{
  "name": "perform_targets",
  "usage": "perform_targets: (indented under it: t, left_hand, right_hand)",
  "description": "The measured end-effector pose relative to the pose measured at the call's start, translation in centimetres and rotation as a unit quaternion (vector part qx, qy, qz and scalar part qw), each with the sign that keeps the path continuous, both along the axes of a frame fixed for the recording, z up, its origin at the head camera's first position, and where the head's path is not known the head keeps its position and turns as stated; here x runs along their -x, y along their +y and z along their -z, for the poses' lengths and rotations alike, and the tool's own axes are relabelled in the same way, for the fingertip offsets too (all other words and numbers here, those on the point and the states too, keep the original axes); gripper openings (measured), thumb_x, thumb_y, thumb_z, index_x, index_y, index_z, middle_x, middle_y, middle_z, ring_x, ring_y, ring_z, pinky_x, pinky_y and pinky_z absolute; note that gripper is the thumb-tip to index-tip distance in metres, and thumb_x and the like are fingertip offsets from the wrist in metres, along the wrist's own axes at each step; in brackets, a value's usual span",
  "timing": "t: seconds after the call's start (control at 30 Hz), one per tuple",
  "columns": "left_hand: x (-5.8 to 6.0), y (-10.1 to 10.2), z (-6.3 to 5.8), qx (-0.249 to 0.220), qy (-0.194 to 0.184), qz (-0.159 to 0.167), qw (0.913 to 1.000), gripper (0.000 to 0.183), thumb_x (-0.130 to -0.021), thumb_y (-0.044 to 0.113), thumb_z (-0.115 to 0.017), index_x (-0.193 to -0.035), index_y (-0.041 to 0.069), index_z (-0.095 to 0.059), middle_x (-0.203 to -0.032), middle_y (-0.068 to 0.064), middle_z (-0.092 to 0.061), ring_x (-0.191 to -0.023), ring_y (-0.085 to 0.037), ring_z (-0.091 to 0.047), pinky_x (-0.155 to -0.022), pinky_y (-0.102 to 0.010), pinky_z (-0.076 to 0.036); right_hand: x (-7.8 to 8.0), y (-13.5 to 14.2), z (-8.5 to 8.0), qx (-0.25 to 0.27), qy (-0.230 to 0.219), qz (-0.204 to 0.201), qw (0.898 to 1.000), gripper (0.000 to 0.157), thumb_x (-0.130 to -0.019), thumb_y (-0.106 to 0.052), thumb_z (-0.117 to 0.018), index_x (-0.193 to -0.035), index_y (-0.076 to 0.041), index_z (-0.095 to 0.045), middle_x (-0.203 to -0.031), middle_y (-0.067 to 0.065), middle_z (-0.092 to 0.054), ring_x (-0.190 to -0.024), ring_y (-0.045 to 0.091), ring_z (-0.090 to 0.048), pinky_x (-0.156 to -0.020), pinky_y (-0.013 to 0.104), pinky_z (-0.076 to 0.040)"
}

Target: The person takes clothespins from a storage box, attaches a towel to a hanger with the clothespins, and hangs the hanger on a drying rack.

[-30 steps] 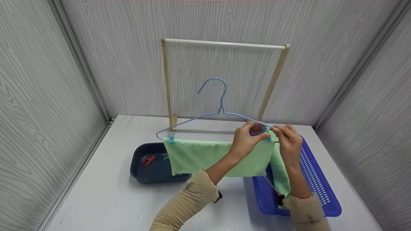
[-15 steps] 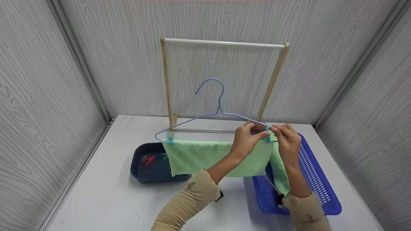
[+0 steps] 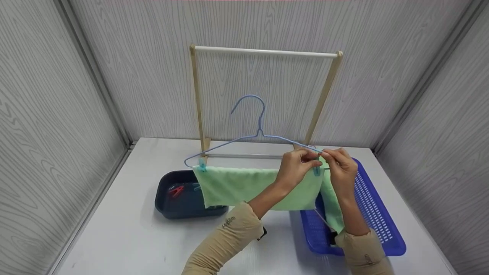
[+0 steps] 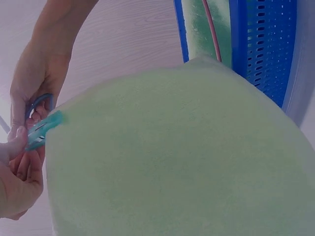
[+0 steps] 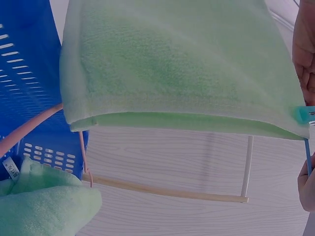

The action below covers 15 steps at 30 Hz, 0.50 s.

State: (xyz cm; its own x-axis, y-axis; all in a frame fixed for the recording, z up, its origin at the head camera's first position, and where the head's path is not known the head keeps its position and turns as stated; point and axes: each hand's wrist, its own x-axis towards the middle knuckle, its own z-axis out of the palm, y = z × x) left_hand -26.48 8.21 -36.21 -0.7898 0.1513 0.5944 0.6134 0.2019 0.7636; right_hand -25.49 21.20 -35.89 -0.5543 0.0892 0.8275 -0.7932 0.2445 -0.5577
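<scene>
Teal clothespin (image 3: 317,169) sits pinched between left hand (image 3: 297,167) and right hand (image 3: 341,168).

Hanger (image 3: 255,134): thin blue wire, hook uppermost, held upright at frame centre, slightly tilted; its right shoulder passes between the two hands.
Towel (image 3: 244,185): pale green terry cloth, folded over the hanger's lower bar, hanging flat below it, centre of frame.
Left clip (image 3: 202,165): teal clothespin, upright, clamped on the towel's left top corner at the bar.
Right clip (image 3: 317,168): teal clothespin at the towel's right top corner, right of centre, partly hidden by fingers.
</scene>
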Motion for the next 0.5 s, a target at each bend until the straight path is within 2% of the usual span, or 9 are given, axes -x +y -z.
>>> perform_targets:
  t: [0.1,0.23,0.37,0.5]
  left_hand:
    - [0.00,0.09,0.07,0.011,0.015,-0.001,0.9998,0.015,-0.077,0.012,-0.072,-0.086,0.001,-0.069,-0.085,-0.004,-0.067,-0.075,-0.003,-0.062,-0.066,-0.012,-0.047]
    - [-0.14,0.04,0.10,0.054,0.049,-0.006,0.9973,0.020,-0.079,0.015,-0.071,-0.093,0.002,-0.070,-0.089,-0.005,-0.068,-0.077,-0.004,-0.061,-0.067,-0.013,-0.046]
    - [-0.42,-0.14,0.18,0.121,0.083,-0.021,0.9890,0.030,-0.082,0.021,-0.068,-0.106,0.003,-0.067,-0.094,-0.004,-0.066,-0.084,-0.008,-0.060,-0.072,-0.014,-0.046]
    - [-0.87,-0.67,0.12,0.159,0.089,-0.027,0.9828,0.041,-0.084,0.023,-0.066,-0.117,0.000,-0.060,-0.100,-0.007,-0.063,-0.092,-0.013,-0.060,-0.076,-0.014,-0.045]
  right_hand:
    - [0.08,0.00,0.15,0.007,0.000,-0.003,1.000,0.005,-0.080,0.016,-0.059,-0.083,0.018,-0.063,-0.069,0.015,-0.053,-0.061,0.006,-0.045,-0.054,0.015,-0.037]
    - [0.20,0.04,0.34,0.023,-0.001,-0.009,1.000,0.006,-0.081,0.017,-0.058,-0.084,0.018,-0.064,-0.069,0.014,-0.054,-0.062,0.009,-0.047,-0.056,0.016,-0.039]
    - [0.29,0.11,0.44,0.027,0.001,-0.002,1.000,0.006,-0.080,0.017,-0.059,-0.084,0.017,-0.064,-0.069,0.014,-0.054,-0.062,0.008,-0.048,-0.057,0.016,-0.040]
    - [0.18,0.19,0.45,0.027,-0.002,0.005,1.000,0.007,-0.080,0.017,-0.059,-0.083,0.017,-0.065,-0.069,0.014,-0.054,-0.064,0.007,-0.049,-0.059,0.016,-0.041]
